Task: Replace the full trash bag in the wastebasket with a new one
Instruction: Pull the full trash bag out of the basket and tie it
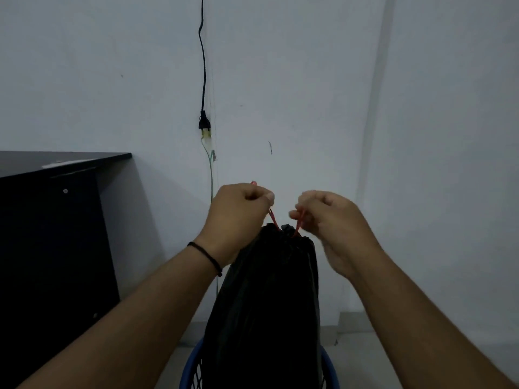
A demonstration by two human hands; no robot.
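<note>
A full black trash bag stands tall in a blue mesh wastebasket at the bottom centre. Its top is gathered tight by a red drawstring. My left hand grips one end of the drawstring above and left of the bag's neck, and a red tip sticks out above the fist. On the other side of the neck, my right hand pinches the other end. Both strands run down into the gathered neck.
A black desk stands at the left against the white wall. A black cable with a plug hangs down the wall behind the bag, with a thin green wire below it. Pale floor shows at the bottom right.
</note>
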